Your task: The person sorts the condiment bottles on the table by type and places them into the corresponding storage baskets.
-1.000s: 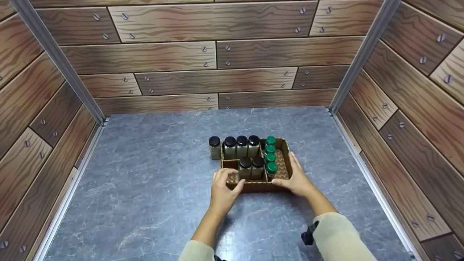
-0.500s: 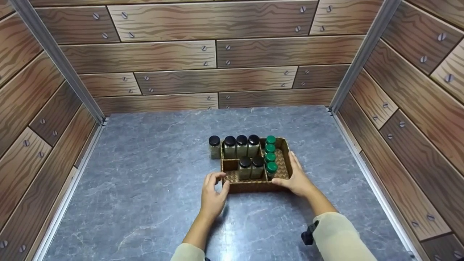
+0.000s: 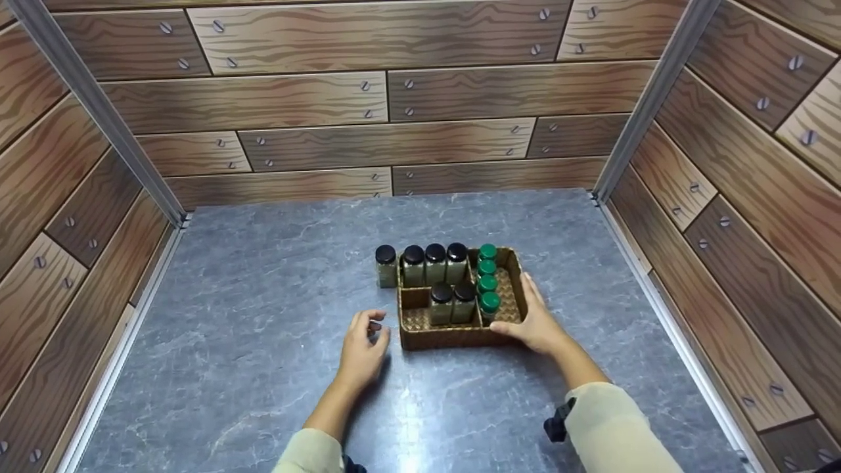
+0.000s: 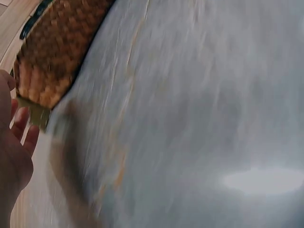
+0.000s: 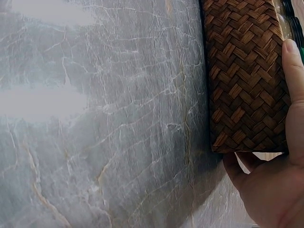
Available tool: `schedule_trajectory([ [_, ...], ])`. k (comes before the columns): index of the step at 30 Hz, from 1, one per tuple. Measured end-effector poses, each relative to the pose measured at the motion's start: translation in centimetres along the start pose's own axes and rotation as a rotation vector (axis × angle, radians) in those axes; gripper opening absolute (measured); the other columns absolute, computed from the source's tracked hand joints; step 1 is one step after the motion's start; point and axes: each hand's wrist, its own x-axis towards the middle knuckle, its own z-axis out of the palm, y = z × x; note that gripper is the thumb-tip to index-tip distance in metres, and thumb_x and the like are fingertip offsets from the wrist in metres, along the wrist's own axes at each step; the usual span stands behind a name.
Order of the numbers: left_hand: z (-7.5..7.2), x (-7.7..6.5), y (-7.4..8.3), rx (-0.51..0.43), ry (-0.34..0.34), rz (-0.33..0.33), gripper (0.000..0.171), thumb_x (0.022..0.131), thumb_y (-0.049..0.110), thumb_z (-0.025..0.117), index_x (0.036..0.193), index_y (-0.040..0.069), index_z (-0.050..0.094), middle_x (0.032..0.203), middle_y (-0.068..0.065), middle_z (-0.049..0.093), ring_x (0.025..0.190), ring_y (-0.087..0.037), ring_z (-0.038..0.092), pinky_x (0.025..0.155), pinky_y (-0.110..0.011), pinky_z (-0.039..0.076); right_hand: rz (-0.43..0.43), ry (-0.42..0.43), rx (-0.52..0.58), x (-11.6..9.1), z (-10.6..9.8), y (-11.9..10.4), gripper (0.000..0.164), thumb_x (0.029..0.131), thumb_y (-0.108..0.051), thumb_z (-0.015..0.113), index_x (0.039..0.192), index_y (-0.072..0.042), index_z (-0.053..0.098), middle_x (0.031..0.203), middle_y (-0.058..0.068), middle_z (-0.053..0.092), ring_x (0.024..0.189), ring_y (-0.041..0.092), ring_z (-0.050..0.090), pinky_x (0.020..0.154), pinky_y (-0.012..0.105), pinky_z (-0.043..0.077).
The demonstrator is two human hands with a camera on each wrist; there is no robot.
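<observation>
A brown woven basket (image 3: 437,339) with compartments stands on the grey surface. Three black-capped glass jars (image 3: 435,266) fill its back left compartment; two more black-capped jars (image 3: 453,305) occupy the front left one. Along the right compartment runs a row of small green-capped bottles (image 3: 487,284). One black-capped jar (image 3: 386,269) stands outside, by the basket's left wall. My right hand (image 3: 535,325) holds the front right corner, thumb at the front rim and fingers on the side wall. My left hand (image 3: 361,355), fingers loosely bent, hovers left of the basket, holding nothing.
The marbled grey tabletop (image 3: 263,295) is bounded by wood-patterned walls (image 3: 387,98) at the back and both sides. Metal rails (image 3: 677,368) run along the side edges.
My left hand has drawn back leftward from the front left compartment, past the basket's wall. My right hand stays at the corner. Basket and jars keep their places.
</observation>
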Motion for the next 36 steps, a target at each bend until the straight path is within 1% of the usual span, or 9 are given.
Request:
schedule_trajectory([
  [4, -1.3, 1.2, -0.9, 0.032, -0.009, -0.029, 0.027, 0.096, 0.003, 0.070, 0.123, 0.000, 0.068, 0.119, -0.013, 0.069, 0.102, -0.022, 0.067, 0.092, -0.033, 0.058, -0.015, 0.009, 0.035, 0.0, 0.0, 0.1, 0.142, 0.081, -0.042, 0.096, 0.174, -0.010, -0.007, 0.183, 0.023, -0.007, 0.168, 0.050, 0.003, 0.137, 0.065, 0.009],
  [8, -1.9, 2.8, -1.5, 0.072, -0.008, -0.052, 0.028, 0.096, 0.004, 0.070, 0.124, 0.000, 0.068, 0.118, -0.014, 0.070, 0.098, -0.019, 0.066, 0.089, -0.029, 0.058, -0.031, 0.017, 0.054, -0.1, -0.3, 0.1, 0.140, 0.082, -0.039, 0.096, 0.174, -0.007, -0.005, 0.183, 0.023, -0.006, 0.169, 0.048, 0.002, 0.138, 0.064, 0.008],
  [11, -2.0, 4.3, -1.6, 0.101, -0.020, -0.049, 0.029, 0.096, 0.005, 0.070, 0.124, 0.001, 0.068, 0.118, -0.015, 0.070, 0.099, -0.021, 0.067, 0.091, -0.033, 0.058, -0.025, 0.018, 0.036, -0.2, -0.6, 0.1, 0.141, 0.082, -0.040, 0.096, 0.174, -0.007, -0.005, 0.183, 0.023, -0.006, 0.169, 0.049, 0.002, 0.137, 0.064, 0.008],
  [16, -1.9, 7.0, -1.1, 0.105, -0.060, -0.041, 0.030, 0.096, 0.006, 0.069, 0.125, 0.000, 0.067, 0.121, -0.017, 0.069, 0.105, -0.028, 0.068, 0.097, -0.042, 0.059, -0.009, 0.015, 0.022, -0.3, -0.7, 0.1, 0.142, 0.081, -0.040, 0.096, 0.174, -0.008, -0.006, 0.182, 0.024, -0.007, 0.168, 0.050, 0.002, 0.137, 0.065, 0.008],
  [22, -2.1, 9.3, -0.9, 0.148, -0.072, -0.020, 0.030, 0.095, 0.006, 0.071, 0.124, -0.001, 0.066, 0.121, -0.020, 0.068, 0.108, -0.035, 0.068, 0.099, -0.048, 0.059, -0.016, 0.019, 0.035, -0.2, -0.2, 0.1, 0.141, 0.082, -0.038, 0.096, 0.174, -0.009, -0.006, 0.182, 0.024, -0.006, 0.168, 0.050, 0.003, 0.137, 0.065, 0.009],
  [25, -2.5, 10.4, -0.3, 0.166, -0.078, -0.030, 0.031, 0.096, 0.008, 0.072, 0.125, -0.001, 0.066, 0.124, -0.021, 0.067, 0.112, -0.037, 0.069, 0.102, -0.050, 0.059, -0.011, 0.017, 0.036, -0.1, -0.1, 0.1, 0.141, 0.081, -0.039, 0.096, 0.175, -0.010, -0.006, 0.182, 0.024, -0.006, 0.168, 0.050, 0.005, 0.137, 0.065, 0.010],
  [29, -3.1, 11.9, 1.2, 0.199, -0.084, -0.028, 0.034, 0.098, 0.012, 0.075, 0.129, 0.001, 0.065, 0.130, -0.021, 0.066, 0.118, -0.041, 0.068, 0.105, -0.051, 0.058, 0.004, 0.010, 0.030, -0.1, 0.1, 0.0, 0.143, 0.080, -0.043, 0.096, 0.175, -0.013, -0.006, 0.183, 0.023, -0.006, 0.167, 0.052, 0.007, 0.136, 0.066, 0.012],
  [32, -3.3, 13.0, 2.5, 0.224, -0.105, 0.000, 0.039, 0.099, 0.015, 0.077, 0.133, 0.001, 0.064, 0.136, -0.021, 0.064, 0.124, -0.043, 0.067, 0.108, -0.051, 0.058, 0.011, 0.011, 0.025, -0.1, 0.1, -0.1, 0.143, 0.080, -0.044, 0.096, 0.175, -0.014, -0.007, 0.183, 0.022, -0.006, 0.167, 0.052, 0.007, 0.136, 0.066, 0.012],
  [36, -3.4, 14.1, 4.0, 0.281, -0.146, 0.050, 0.043, 0.099, 0.018, 0.078, 0.137, 0.004, 0.066, 0.142, -0.019, 0.064, 0.130, -0.040, 0.065, 0.112, -0.052, 0.055, 0.001, 0.010, 0.039, -0.2, 0.1, -0.1, 0.142, 0.081, -0.038, 0.097, 0.175, -0.012, -0.007, 0.183, 0.022, -0.006, 0.168, 0.050, 0.004, 0.137, 0.065, 0.010],
])
